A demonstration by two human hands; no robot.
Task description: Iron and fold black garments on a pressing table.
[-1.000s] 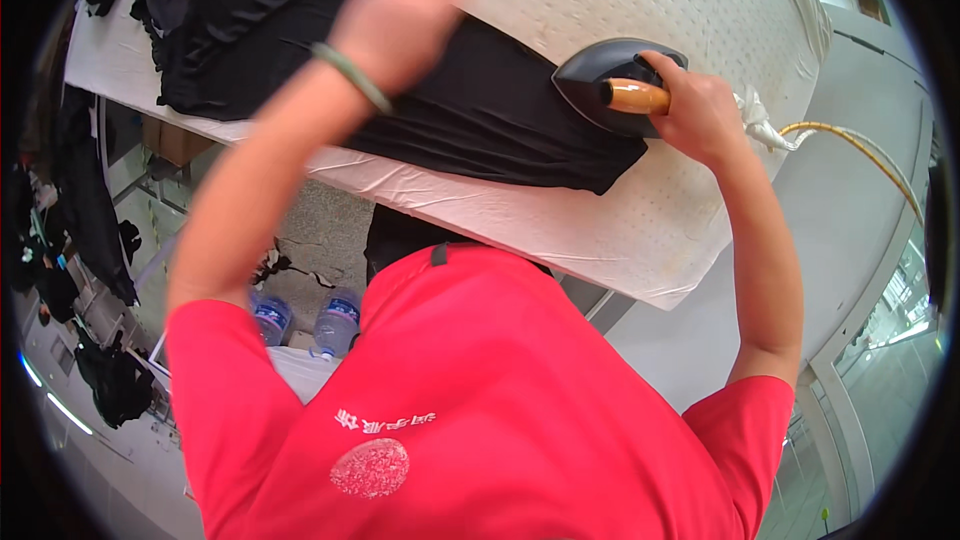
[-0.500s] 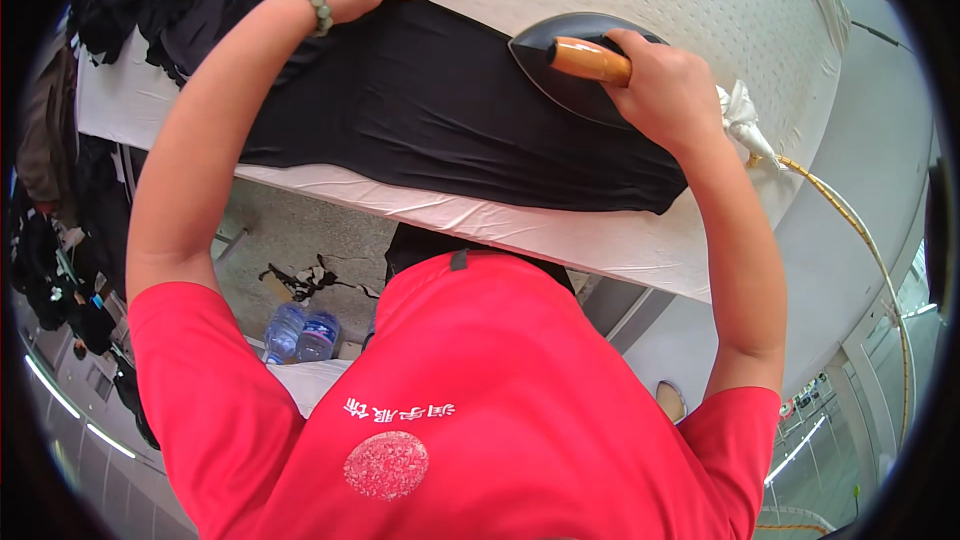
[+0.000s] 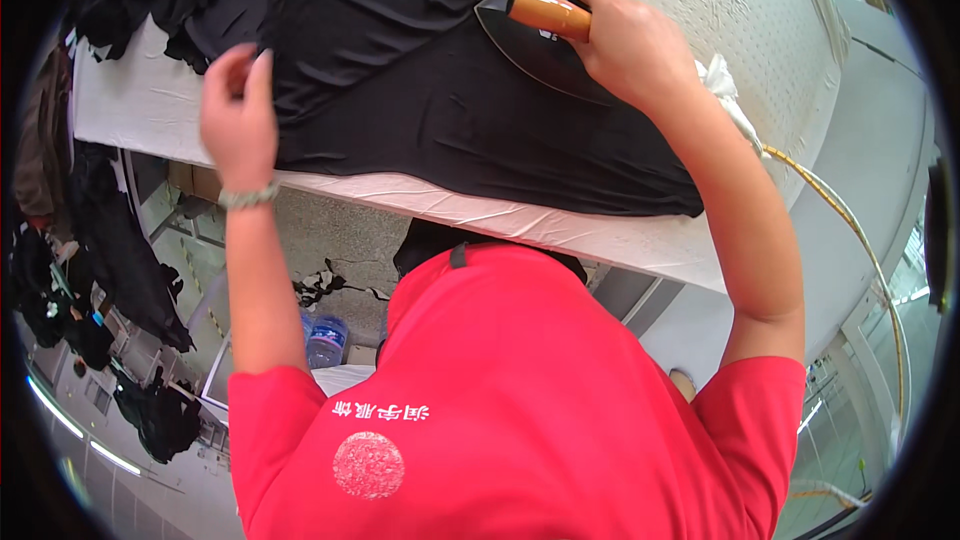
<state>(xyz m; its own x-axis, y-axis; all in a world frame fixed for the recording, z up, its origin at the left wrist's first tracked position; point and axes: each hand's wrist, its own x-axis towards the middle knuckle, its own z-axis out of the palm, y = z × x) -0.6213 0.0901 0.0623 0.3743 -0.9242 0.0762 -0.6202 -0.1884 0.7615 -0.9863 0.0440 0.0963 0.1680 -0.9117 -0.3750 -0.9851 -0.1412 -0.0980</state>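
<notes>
My right hand [image 3: 632, 45] is wrapped round the orange-brown wooden handle of a dark, pointed iron [image 3: 530, 55]. Beneath the iron lies a black cloth garment [image 3: 430, 120], spread over the white padded ironing table [image 3: 400, 192]. The iron rests at the garment's far edge, its tip toward the left. My left hand [image 3: 238, 125], slightly blurred, is by the garment's left side, thumb and fingers apart and curved. Its fingertips come close to the black fabric; whether they touch it I cannot tell. A bead bracelet [image 3: 248, 196] circles my left wrist.
A bunched black cloth [image 3: 120, 0] covers the table's far left corner. A yellowish hose [image 3: 835, 205] runs from the iron's side down the right. Dark garments [image 3: 125, 240] hang at the left. Below the table stands a plastic bottle [image 3: 327, 340] near scraps on the floor.
My left hand has come away from the garment's far edge, moving left and toward me. The iron, in my right hand, has slid slightly left and farther away. The garment's upper left part has shifted into folds.
</notes>
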